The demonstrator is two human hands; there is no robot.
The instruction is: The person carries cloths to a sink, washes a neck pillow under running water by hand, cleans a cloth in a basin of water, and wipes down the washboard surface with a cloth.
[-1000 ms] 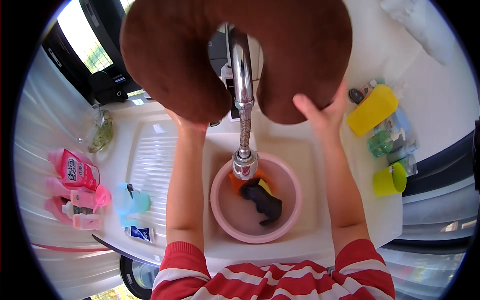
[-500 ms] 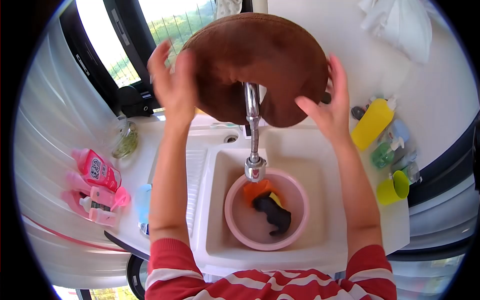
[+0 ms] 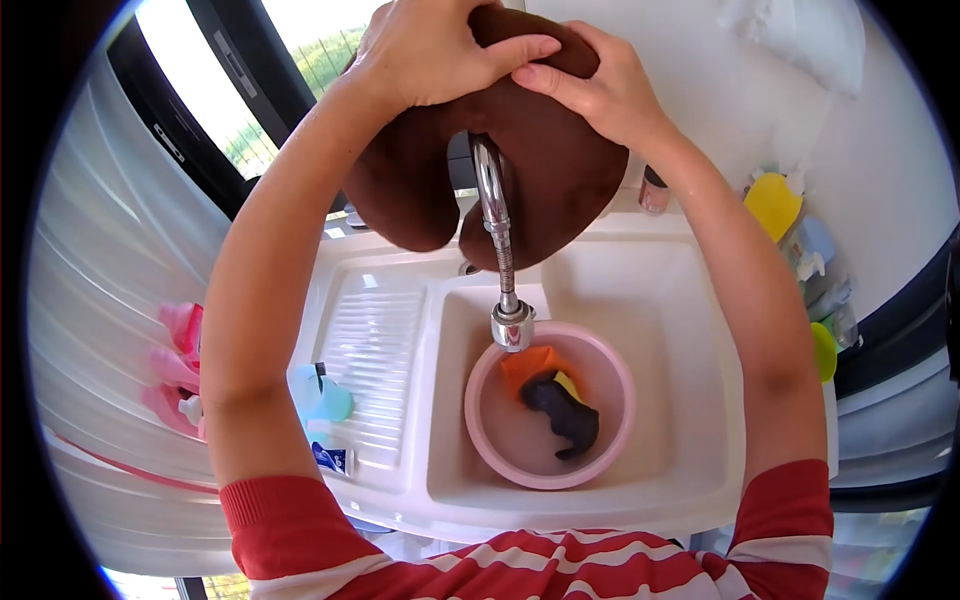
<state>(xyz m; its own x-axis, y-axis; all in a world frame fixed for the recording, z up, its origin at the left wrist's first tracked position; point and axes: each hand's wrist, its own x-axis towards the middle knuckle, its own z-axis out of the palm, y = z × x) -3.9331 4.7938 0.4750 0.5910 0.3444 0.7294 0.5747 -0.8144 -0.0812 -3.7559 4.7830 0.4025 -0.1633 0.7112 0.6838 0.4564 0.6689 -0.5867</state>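
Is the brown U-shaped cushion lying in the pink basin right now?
No, the left hand and right hand hold the brown cushion up by the faucet, apart from the pink basin.

Head camera, single, head-worn; facing forward and steeply down. Range: close above the sink (image 3: 665, 330). Field: round, wide-angle, corners black. Lower edge: wearer's striped shirt (image 3: 560, 570). Upper edge: left hand (image 3: 430, 55), right hand (image 3: 610, 95); window (image 3: 195, 90) at upper left. Outer rim: bowed, fine detail perhaps unreliable.
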